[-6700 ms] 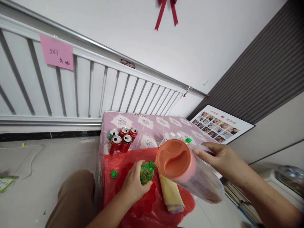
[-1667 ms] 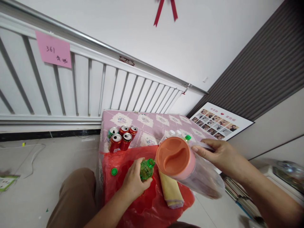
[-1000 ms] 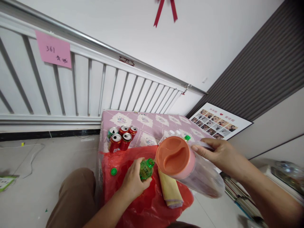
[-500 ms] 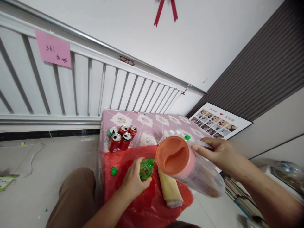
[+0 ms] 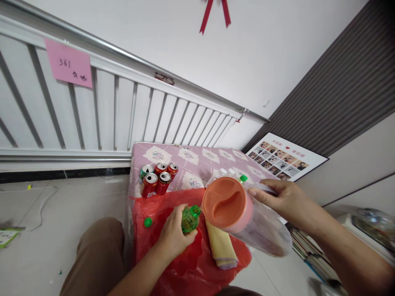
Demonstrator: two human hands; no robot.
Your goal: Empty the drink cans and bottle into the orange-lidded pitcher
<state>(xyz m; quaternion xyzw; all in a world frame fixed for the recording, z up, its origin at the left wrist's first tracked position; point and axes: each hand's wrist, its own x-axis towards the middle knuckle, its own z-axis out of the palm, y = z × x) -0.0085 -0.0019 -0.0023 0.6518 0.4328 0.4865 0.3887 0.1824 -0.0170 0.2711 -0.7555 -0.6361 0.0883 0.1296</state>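
My left hand (image 5: 175,230) is wrapped round a green plastic bottle (image 5: 189,220), whose uncapped mouth points up. In my right hand (image 5: 279,199) is the handle of a clear pitcher (image 5: 265,234) with an orange lid (image 5: 225,202). The pitcher lies tilted over on its side, its lid toward the bottle. A thin stream seems to run from the lid's edge into the bottle's mouth. A little brownish liquid shows low in the pitcher. Left of my left hand, a green bottle cap (image 5: 147,222) rests on the red plastic sheet (image 5: 142,250).
Several opened drink cans (image 5: 160,176) stand grouped at the table's left. A folded yellow cloth (image 5: 222,248) lies under the pitcher. Behind it are bottles, one with a green cap (image 5: 243,178). A white radiator (image 5: 142,111) borders the patterned tablecloth (image 5: 188,155).
Hardly anything differs: both hands, the bottle and the tilted pitcher keep almost the same positions.
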